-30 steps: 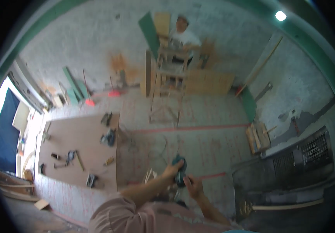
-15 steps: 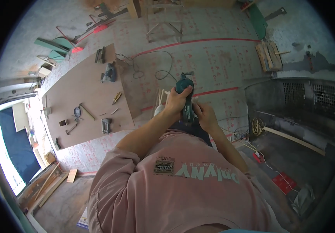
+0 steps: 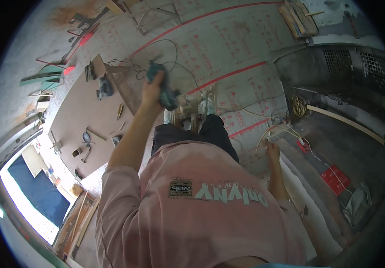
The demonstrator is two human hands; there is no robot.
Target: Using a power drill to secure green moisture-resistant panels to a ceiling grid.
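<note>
My left hand point(image 3: 153, 91) is wrapped around a teal-and-black handheld power tool point(image 3: 169, 96), which is smeared by motion. I hold it out left of the wooden stand point(image 3: 190, 107) between my feet. Low on the right, my right hand point(image 3: 272, 151) has its fingers curled beside a yellow cord point(image 3: 261, 142). Whatever those fingers hold, if anything, is too small to make out. A thin dark cord point(image 3: 177, 56) loops over the floor beyond the tool.
On the left stands a brown board table point(image 3: 78, 107) bearing a blue-grey power tool point(image 3: 105, 88), a hammer point(image 3: 95, 134) and several small tools. A red power strip point(image 3: 303, 144), coiled yellow cord point(image 3: 298, 106) and long wooden strip point(image 3: 346, 123) lie right.
The left hand has swung the power tool leftward. The right hand has left the tool and moved down to the right, beside the yellow cord. My view has shifted, exposing the wooden stand.
</note>
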